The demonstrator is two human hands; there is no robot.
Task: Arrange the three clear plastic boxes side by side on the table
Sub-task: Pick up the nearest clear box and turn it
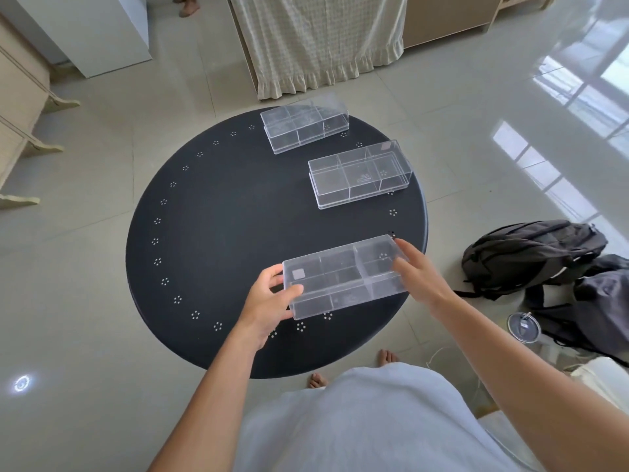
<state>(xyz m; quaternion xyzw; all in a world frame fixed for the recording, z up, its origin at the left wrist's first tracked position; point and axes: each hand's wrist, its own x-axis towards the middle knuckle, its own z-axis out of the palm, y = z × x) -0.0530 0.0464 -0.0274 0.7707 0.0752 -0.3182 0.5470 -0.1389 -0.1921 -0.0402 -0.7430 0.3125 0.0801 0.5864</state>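
Note:
Three clear plastic boxes with inner dividers are on or over a round black table [218, 233]. The far box [303, 126] lies near the table's back edge. The middle box [359, 175] lies closer, toward the right edge. The near box [343, 277] is in both my hands, at the table's front right. My left hand [269, 301] grips its left end, thumb on top. My right hand [417, 274] holds its right end with spread fingers. Whether this box rests on the table or is slightly raised is unclear.
Black backpacks [534, 257] and a lidded clear cup [523, 327] sit on the tiled floor to the right of the table. A frilled cloth-covered piece of furniture [316, 46] stands behind it. My bare feet [388, 357] are at the table's near edge.

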